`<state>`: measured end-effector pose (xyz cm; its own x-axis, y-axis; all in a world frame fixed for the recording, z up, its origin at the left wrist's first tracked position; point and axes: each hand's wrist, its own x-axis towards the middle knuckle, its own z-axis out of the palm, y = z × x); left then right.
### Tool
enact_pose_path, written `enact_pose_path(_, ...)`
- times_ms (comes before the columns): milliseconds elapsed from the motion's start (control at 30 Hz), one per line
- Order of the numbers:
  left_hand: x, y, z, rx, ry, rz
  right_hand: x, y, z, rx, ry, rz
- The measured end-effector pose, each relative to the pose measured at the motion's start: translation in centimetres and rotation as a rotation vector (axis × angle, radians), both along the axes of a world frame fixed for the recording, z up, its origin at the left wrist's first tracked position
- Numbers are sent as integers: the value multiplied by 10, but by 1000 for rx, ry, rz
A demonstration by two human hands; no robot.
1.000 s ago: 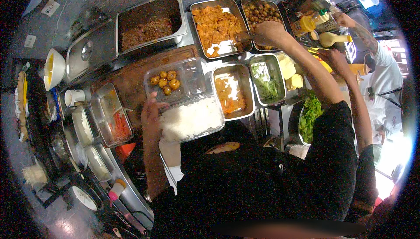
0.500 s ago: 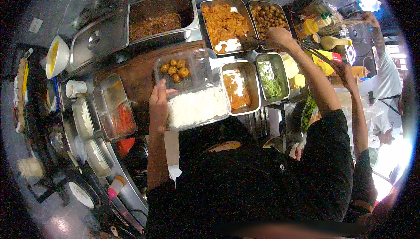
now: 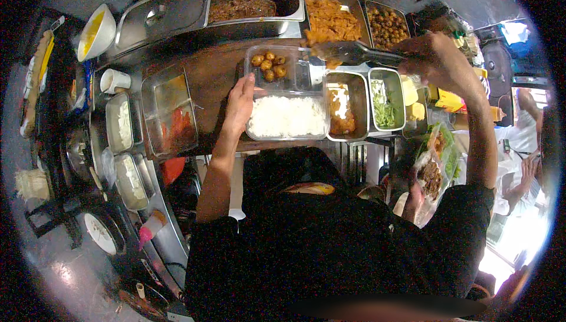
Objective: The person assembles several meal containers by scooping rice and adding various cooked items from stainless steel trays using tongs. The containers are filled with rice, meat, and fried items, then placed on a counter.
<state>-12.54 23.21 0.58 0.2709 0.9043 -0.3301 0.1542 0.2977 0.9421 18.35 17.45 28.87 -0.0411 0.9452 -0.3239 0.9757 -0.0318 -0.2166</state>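
My left hand [image 3: 240, 105] grips the left side of a clear two-part plastic container [image 3: 302, 68]. White rice [image 3: 287, 117] fills its near compartment, and several small brown balls [image 3: 269, 66] sit in the far one. My right hand [image 3: 437, 56] is closed round dark tongs [image 3: 368, 54], smeared by motion. Orange food pieces [image 3: 323, 40] show at their tip, over the near edge of a steel tray of orange food [image 3: 333, 15] and just beyond the container's right end. Part of that tray is hidden by the tongs.
Steel pans of sauced food [image 3: 343, 122] and green shreds [image 3: 386, 109] stand right of the container; a tray of brown balls [image 3: 387, 26] lies beyond. A clear tub [image 3: 169, 95] with orange-red shreds sits left. Another person's hand [image 3: 415, 199] holds a meat-and-lettuce wrap [image 3: 433, 177].
My right hand has moved right, drawing the tongs with orange pieces over the tray's near edge. The view has shifted. Another person's arm at right has withdrawn, and a wrap has come into sight.
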Motion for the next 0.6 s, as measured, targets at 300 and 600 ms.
enact_pose_path(300, -9, -28, 32, 84, 53, 21, -89, 8, -51, -8, -382, 471)
enact_pose_path(600, -19, -35, 22, 94, 8, 27, -104, -14, -42, 95, -440, 385)
